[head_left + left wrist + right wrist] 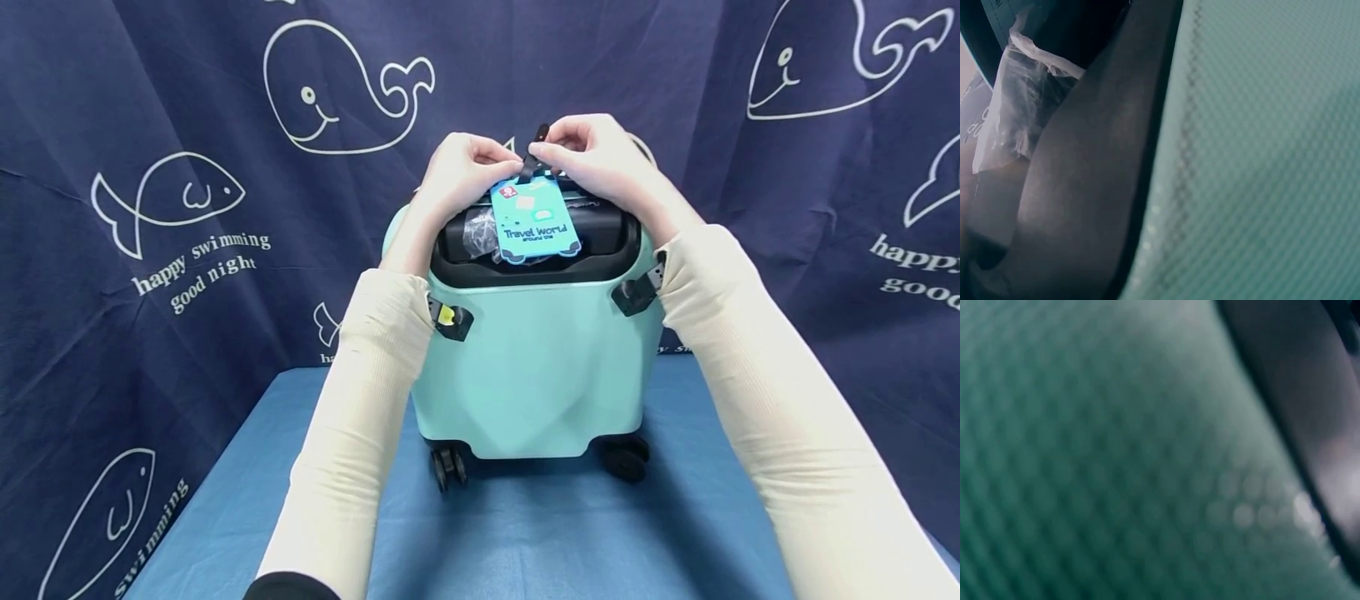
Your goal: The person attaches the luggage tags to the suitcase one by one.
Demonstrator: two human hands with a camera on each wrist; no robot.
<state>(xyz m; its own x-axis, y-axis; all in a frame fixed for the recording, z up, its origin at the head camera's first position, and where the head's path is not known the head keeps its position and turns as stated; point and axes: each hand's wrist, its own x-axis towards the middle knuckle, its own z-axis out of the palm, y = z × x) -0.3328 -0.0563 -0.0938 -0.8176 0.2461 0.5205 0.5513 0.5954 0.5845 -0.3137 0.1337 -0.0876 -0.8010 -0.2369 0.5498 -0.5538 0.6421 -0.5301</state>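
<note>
A mint-green suitcase stands upright on its wheels in the head view. A blue luggage tag printed "Travel World" hangs at its top, over the black handle recess. My left hand pinches the tag's black strap low down, near the tag. Higher up, my right hand holds the strap between thumb and fingers, with its dark end sticking up. Both wrist views show the suitcase's textured shell and black trim close up; the fingers' grip is not visible there.
Crumpled clear plastic wrap clings to the handle area. The suitcase's black wheels rest on a blue-covered table. Behind hangs a navy curtain with whale and fish drawings.
</note>
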